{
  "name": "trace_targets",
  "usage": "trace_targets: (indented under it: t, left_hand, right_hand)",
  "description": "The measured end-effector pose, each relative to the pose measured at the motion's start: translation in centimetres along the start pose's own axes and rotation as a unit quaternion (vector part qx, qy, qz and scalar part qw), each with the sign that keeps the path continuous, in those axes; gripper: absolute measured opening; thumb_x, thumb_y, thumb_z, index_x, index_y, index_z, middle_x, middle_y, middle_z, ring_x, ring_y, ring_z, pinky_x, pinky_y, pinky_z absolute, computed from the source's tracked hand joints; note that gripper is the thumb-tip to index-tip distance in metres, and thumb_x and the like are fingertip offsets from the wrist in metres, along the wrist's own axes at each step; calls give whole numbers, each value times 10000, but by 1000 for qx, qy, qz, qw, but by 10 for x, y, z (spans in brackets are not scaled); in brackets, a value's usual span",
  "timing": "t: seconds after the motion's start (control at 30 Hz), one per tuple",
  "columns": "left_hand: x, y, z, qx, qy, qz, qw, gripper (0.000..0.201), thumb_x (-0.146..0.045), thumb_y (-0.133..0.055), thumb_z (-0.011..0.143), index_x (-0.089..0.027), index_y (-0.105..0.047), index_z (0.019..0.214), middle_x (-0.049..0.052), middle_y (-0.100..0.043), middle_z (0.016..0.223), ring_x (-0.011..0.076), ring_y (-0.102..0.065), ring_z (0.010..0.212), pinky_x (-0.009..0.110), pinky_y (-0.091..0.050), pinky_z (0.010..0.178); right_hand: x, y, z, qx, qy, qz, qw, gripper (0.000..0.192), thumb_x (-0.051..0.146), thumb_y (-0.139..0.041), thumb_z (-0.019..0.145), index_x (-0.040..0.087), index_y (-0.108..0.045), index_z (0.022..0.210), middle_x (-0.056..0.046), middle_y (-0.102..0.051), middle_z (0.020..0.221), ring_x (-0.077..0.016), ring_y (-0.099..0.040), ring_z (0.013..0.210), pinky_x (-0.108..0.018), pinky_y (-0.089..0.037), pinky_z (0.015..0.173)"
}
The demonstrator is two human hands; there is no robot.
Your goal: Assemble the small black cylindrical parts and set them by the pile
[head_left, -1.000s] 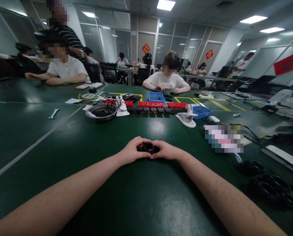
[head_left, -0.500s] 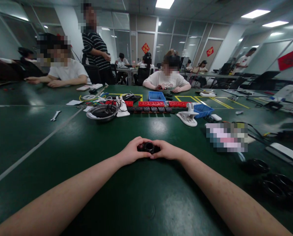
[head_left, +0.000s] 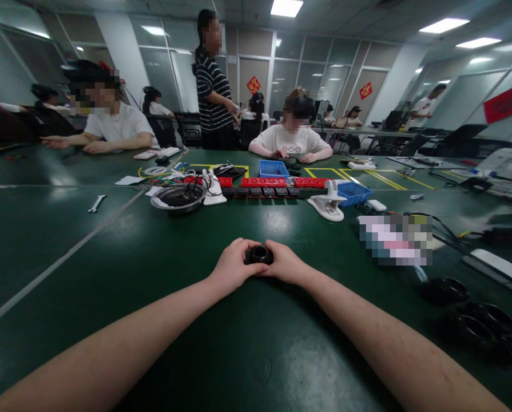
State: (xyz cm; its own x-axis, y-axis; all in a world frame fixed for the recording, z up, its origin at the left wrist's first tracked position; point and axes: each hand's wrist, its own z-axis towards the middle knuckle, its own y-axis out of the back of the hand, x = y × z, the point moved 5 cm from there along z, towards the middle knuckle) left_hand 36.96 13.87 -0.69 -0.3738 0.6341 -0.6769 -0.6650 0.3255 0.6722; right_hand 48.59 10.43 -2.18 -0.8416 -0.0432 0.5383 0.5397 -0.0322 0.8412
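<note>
Between my hands, at the middle of the green table (head_left: 221, 337), is a glossy black ring-shaped part (head_left: 260, 254) with a round opening facing up. My left hand (head_left: 235, 264) wraps round its left side, thumb along the near edge. From the right, my right hand (head_left: 284, 263) grips the other side, its thumb near the left thumb tip. The fingers hide much of the part's sides and underside. Similar larger black rings (head_left: 479, 329) lie in a group at the far right of the table.
Beyond my hands stand a metal bowl (head_left: 178, 198), a white clip stand (head_left: 328, 203), red power strips (head_left: 264, 182) and blue bins (head_left: 353, 193). A wrench (head_left: 96, 203) lies left. Cables and a white strip (head_left: 498, 270) are at right. People sit across the table.
My hands have shifted slightly round the black part, and the right hand has closed in nearer to it. A standing person in a striped shirt has moved right in the background.
</note>
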Motion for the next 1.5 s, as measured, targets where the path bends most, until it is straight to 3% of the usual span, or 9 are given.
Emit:
trace_targets:
  t: [0.07, 0.17, 0.3, 0.43, 0.57, 0.73, 0.97, 1.2, 1.5]
  left_hand:
    - [2, -1, 0, -49, 19, 6, 999, 399, -354, -667, 595, -191, -545, 938, 6, -487, 817, 151, -475, 693, 255, -395, 602]
    - [4, -2, 1, -62, 23, -3, 998, 391, -323, -664, 606, -178, -541, 948, 14, -491, 843, 145, -474, 692, 246, -399, 595]
    - [3, 1, 3, -14, -9, -14, 1000, 365, -301, -630, 650, -198, -542, 989, -6, -466, 778, 132, -458, 663, 241, -390, 601]
    - [1, 6, 4, 62, -45, -40, 996, 392, -298, -616, 669, -222, -527, 1044, -7, -465, 791, 137, -464, 713, 243, -386, 639]
    - [2, 6, 5, 122, -54, -54, 990, 405, -308, -625, 661, -226, -531, 1046, 2, -476, 833, 137, -465, 726, 243, -390, 643]
    - [-1, 5, 4, 132, -68, -86, 985, 392, -283, -617, 674, -234, -523, 1051, 19, -475, 942, 162, -468, 870, 253, -401, 713]
    - [-4, 5, -1, 92, -47, -50, 993, 449, -301, -609, 679, -230, -486, 1105, 6, -468, 853, 149, -476, 778, 271, -413, 698]
    - [-6, 5, -4, 58, -59, -5, 997, 442, -322, -592, 696, -216, -492, 1113, 25, -506, 896, 164, -488, 830, 287, -409, 738]
    - [-7, 7, -5, 55, -59, 15, 997, 532, -350, -609, 675, -200, -454, 1161, 51, -537, 987, 183, -490, 875, 318, -409, 785]
  right_hand:
    - [4, -1, -2, -58, -51, -99, 992, 380, 450, -578, 623, 137, -499, 823, -80, -577, 765, -207, -535, 687, -294, -373, 585]
    - [11, -2, -5, -92, -78, -180, 976, 322, 433, -489, 698, 136, -503, 820, -101, -575, 795, -236, -529, 757, -346, -356, 663]
    - [13, 1, -6, -103, 3, -103, 989, 436, 427, -569, 644, 150, -488, 970, -91, -554, 940, -237, -491, 882, -363, -344, 748]
    - [7, 3, -5, 16, 102, 105, 989, 481, 304, -617, 637, 166, -467, 1074, -51, -560, 983, -192, -509, 876, -319, -373, 759]
    - [2, 5, -6, 117, 105, 223, 962, 428, 207, -603, 657, 152, -493, 1067, -32, -574, 963, -171, -527, 847, -293, -400, 739]
    - [3, 6, -5, 127, 116, 225, 959, 408, 181, -618, 642, 154, -524, 1038, -26, -579, 952, -174, -522, 845, -298, -397, 752]
    - [3, 5, -4, 142, 100, 259, 950, 379, 190, -619, 643, 143, -532, 1008, -22, -583, 906, -162, -524, 811, -292, -402, 740]
    - [3, 6, -4, 146, 75, 269, 949, 328, 167, -616, 632, 127, -542, 949, -16, -573, 836, -140, -513, 736, -265, -404, 680]
    - [1, 8, -4, 146, 74, 249, 955, 328, 173, -624, 622, 123, -536, 934, -7, -557, 800, -127, -494, 699, -249, -395, 645]
